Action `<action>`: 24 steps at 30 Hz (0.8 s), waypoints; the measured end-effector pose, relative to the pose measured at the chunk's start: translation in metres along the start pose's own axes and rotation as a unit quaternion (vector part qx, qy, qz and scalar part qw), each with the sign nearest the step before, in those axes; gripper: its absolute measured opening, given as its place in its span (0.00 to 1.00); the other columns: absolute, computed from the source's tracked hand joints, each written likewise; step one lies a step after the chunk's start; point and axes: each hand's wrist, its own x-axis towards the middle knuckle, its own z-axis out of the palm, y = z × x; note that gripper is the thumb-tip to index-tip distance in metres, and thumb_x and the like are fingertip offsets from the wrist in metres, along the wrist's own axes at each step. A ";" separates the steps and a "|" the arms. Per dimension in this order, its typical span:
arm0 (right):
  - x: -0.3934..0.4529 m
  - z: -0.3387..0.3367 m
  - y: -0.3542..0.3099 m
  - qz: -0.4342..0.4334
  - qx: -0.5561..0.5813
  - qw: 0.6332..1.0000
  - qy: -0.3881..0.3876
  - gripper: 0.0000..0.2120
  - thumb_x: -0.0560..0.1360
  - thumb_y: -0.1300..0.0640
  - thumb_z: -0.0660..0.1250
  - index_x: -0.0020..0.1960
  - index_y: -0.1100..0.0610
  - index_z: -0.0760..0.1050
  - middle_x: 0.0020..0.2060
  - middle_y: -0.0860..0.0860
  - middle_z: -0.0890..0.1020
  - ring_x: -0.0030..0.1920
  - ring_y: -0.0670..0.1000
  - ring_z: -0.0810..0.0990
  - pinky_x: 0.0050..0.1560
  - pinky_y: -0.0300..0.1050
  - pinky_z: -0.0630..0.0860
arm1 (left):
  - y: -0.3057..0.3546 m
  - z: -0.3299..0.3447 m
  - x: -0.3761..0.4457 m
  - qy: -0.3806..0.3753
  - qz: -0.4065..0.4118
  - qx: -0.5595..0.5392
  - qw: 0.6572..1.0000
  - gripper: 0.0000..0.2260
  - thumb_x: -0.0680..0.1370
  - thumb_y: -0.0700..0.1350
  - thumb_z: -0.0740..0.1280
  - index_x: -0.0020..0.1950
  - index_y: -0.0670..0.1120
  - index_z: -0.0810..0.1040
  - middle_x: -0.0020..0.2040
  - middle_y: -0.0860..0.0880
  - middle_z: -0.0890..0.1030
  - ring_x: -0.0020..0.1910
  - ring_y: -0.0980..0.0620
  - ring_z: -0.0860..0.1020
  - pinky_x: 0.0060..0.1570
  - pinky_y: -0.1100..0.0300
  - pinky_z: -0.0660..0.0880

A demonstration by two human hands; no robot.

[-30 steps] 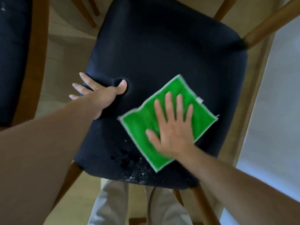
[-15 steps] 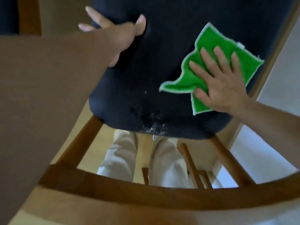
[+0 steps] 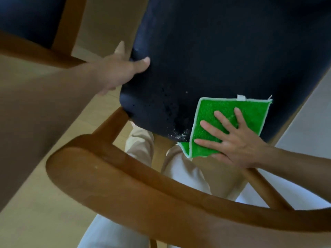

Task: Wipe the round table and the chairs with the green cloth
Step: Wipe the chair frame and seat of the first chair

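Pale wooden flooring [image 3: 44,203] is showing beneath a chair with a dark navy seat cushion [image 3: 223,59] and a curved wooden backrest rail [image 3: 143,179] crossing the near foreground. On the seat, the green cloth [image 3: 232,111] is lying flat near the seat's near edge, towards its right corner, with its lower corner hanging just over that edge. The right hand [image 3: 232,142] is pressing down on the cloth with straight, spread fingers. Just left of the cloth, pale crumbs [image 3: 179,135] and dark specks are sitting at the near edge. The left hand [image 3: 121,72] is gripping the seat's left edge, thumb on top; its fingers are probably curling underneath, though the cushion is hiding most of them. Light trouser legs [image 3: 179,169] are showing below the seat. Another dark chair [image 3: 26,18] is standing at the upper left.
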 end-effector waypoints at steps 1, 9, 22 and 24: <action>0.009 -0.002 -0.009 -0.003 0.001 1.000 0.003 0.29 0.77 0.36 0.53 0.76 0.41 0.53 0.77 0.51 0.54 0.72 0.67 0.57 0.66 0.75 0.47 | -0.008 0.000 0.000 -0.027 -0.004 -0.012 1.000 0.38 0.74 0.64 0.65 0.77 0.58 0.48 0.76 0.51 0.61 0.72 0.44 0.63 0.63 0.42 0.64; 0.150 -0.037 -0.031 0.105 0.035 0.988 0.107 0.30 0.77 0.38 0.53 0.77 0.46 0.57 0.77 0.50 0.58 0.76 0.61 0.54 0.68 0.72 0.46 | -0.036 0.011 0.003 -0.039 -0.005 -0.053 0.998 0.16 0.81 0.58 0.56 0.67 0.56 0.69 0.63 0.52 0.74 0.59 0.49 0.71 0.50 0.50 0.67; -0.011 0.005 0.000 -0.034 -0.047 0.998 -0.031 0.50 0.60 0.33 0.74 0.76 0.41 0.55 0.75 0.48 0.58 0.71 0.62 0.60 0.67 0.71 0.49 | 0.004 0.003 0.003 -0.058 0.004 0.088 0.994 0.26 0.76 0.58 0.66 0.68 0.45 0.69 0.60 0.45 0.78 0.53 0.43 0.79 0.44 0.50 0.79; 0.004 0.002 -0.013 0.001 -0.043 0.999 -0.006 0.49 0.59 0.33 0.75 0.75 0.40 0.57 0.74 0.49 0.61 0.70 0.63 0.61 0.65 0.74 0.54 | 0.005 0.007 0.006 -0.029 0.015 0.145 0.989 0.27 0.75 0.59 0.66 0.67 0.43 0.69 0.59 0.42 0.77 0.51 0.39 0.80 0.48 0.46 0.80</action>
